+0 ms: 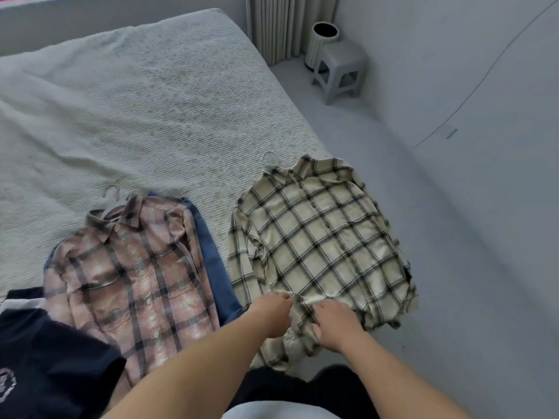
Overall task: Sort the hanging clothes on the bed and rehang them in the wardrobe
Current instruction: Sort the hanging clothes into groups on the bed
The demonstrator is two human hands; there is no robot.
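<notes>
The cream shirt (317, 237) is laid face up at the right corner of the bed (136, 101), its collar far beyond the fingers and its hem gathered under them, and part of the hem appears to hang over the bed's edge toward the person. The hem is pinched by both hands: the left hand (272, 313) has its fingers (284, 297) curled onto a fold of cloth, and the right hand (335, 325) has its fingers curled round the bunched fabric just beside, the 2 hands being nearly in touch. The grip at the lower edge is judged to serve for straightening or pulling the shirt flat, so that it can be sorted apart from the other pile; whether the cloth is being lifted cannot be told. A hanger hook (269, 157) shows beyond the collar, at the far end from the fingers, so the shirt seems to be kept on its hanger for rehanging. To the left of the fingers, well apart from the cream shirt, a pink shirt (130, 267) is spread on a blue garment (211, 258), with 1 more hook (110, 192) at its collar, probably as a 2nd group. Nearer the person on that side a navy top (45, 358) lies. The wardrobe is not in view. Far beyond the fingers, on the floor, a stool (341, 71) stands by a bin (322, 40).
</notes>
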